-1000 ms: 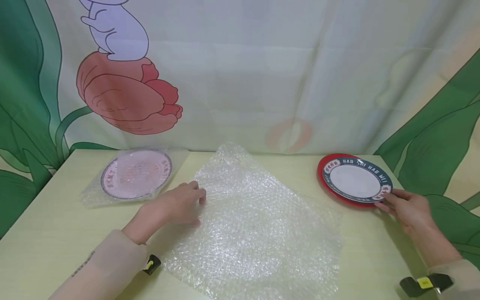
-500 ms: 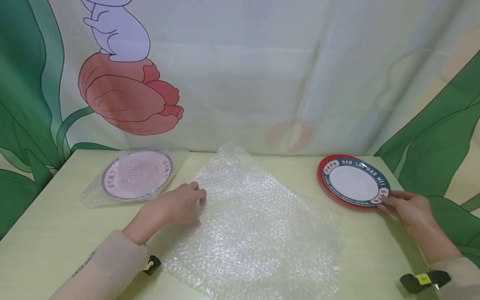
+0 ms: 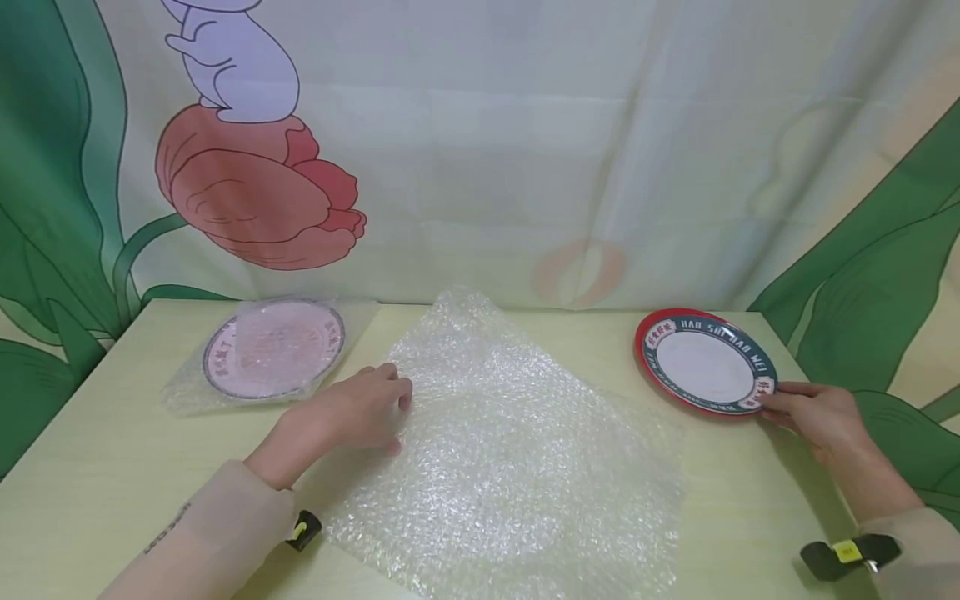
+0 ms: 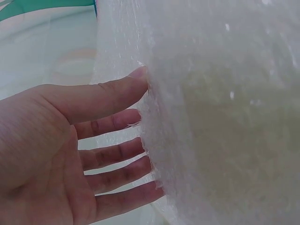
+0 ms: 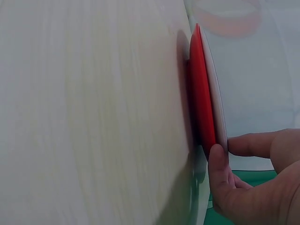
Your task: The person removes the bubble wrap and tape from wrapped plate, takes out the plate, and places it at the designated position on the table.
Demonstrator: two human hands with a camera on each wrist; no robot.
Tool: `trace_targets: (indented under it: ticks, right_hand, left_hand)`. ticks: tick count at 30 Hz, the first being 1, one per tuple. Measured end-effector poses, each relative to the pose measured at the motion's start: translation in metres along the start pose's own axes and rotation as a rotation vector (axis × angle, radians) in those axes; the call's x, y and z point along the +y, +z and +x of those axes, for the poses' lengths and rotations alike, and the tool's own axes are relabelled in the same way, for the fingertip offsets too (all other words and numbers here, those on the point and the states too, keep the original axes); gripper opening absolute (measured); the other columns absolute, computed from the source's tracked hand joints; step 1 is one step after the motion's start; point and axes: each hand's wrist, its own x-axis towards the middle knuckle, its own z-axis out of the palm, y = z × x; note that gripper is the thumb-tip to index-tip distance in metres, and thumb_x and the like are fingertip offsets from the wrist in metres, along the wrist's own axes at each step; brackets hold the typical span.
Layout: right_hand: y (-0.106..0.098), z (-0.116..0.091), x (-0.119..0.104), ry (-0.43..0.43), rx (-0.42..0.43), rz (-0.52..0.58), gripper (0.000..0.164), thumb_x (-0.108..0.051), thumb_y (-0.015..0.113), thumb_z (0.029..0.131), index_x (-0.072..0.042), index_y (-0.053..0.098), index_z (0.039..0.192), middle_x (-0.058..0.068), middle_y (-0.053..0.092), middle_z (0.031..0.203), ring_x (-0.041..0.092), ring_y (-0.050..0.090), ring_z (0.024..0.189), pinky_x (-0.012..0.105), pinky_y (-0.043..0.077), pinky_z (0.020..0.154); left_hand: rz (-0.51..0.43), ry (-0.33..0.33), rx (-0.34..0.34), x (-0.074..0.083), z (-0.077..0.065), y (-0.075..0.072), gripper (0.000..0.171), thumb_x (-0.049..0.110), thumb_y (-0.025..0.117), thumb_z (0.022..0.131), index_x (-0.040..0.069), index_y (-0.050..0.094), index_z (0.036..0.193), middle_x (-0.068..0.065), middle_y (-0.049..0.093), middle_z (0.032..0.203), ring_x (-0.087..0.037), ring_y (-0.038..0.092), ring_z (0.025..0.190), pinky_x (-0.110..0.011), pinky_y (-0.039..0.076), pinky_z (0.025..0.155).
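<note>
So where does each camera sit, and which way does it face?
Head: worn on the person's head, facing forward and down over the pale yellow-green table; left hand, right hand and both beige sleeves show.
Left wrist: on that wrist, facing the clear bubble-wrap sheet; only the left hand shows.
Right wrist: on that wrist, facing low across the table to the round red plate, edge-on; only the right hand shows.
Shared: head and left wrist both show the sheet; head and right wrist, the red plate.

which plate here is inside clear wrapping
The pink plate on the left, inside clear wrapping. The teal-rimmed plate and the red plate beneath it, both on the right, are bare, with the right hand at their edge.
</note>
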Motion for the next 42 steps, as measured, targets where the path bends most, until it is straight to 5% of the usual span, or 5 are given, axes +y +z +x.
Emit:
trace_targets:
  ticks: [12, 28, 36, 42]
  right_hand:
    - [-0.003, 0.002, 0.003, 0.008, -0.01, -0.163, 0.072, -0.019, 0.066, 0.1, 0.02, 0.03, 0.148, 0.028, 0.05, 0.132, 0.0, 0.064, 0.079, 0.018, 0.055, 0.074]
    - [0.005, 0.003, 0.005, -0.048, 0.02, -0.277, 0.07, -0.025, 0.063, 0.101, 0.019, 0.03, 0.145, 0.026, 0.053, 0.122, 0.013, 0.062, 0.083, 0.025, 0.055, 0.068]
    - [0.014, -0.007, -0.004, -0.264, 0.143, -0.518, 0.047, -0.026, 0.062, 0.1, 0.013, 0.049, 0.124, 0.02, 0.053, 0.101, 0.029, 0.051, 0.085, 0.033, 0.044, 0.06]
    - [0.026, -0.018, -0.018, -0.356, 0.135, -0.585, 0.042, -0.024, 0.062, 0.101, 0.011, 0.052, 0.122, 0.022, 0.054, 0.102, 0.036, 0.05, 0.092, 0.035, 0.044, 0.067]
  left_hand:
    - [0.002, 0.005, -0.005, -0.001, 0.001, 0.0, 0.041, 0.021, 0.089, 0.079, 0.012, 0.064, 0.111, -0.006, 0.054, 0.111, -0.028, 0.053, 0.102, -0.047, 0.052, 0.086]
    - [0.01, 0.021, 0.009, -0.003, 0.001, 0.0, 0.04, 0.023, 0.089, 0.08, 0.013, 0.064, 0.11, -0.006, 0.054, 0.11, -0.027, 0.054, 0.1, -0.047, 0.051, 0.085]
    - [-0.002, 0.019, 0.009, -0.002, 0.0, 0.0, 0.04, 0.022, 0.088, 0.08, 0.012, 0.065, 0.111, -0.007, 0.055, 0.112, -0.028, 0.054, 0.101, -0.047, 0.05, 0.089]
    - [-0.018, 0.027, 0.013, -0.003, -0.001, 0.001, 0.039, 0.021, 0.087, 0.081, 0.012, 0.065, 0.112, -0.007, 0.055, 0.115, -0.028, 0.054, 0.103, -0.047, 0.05, 0.091]
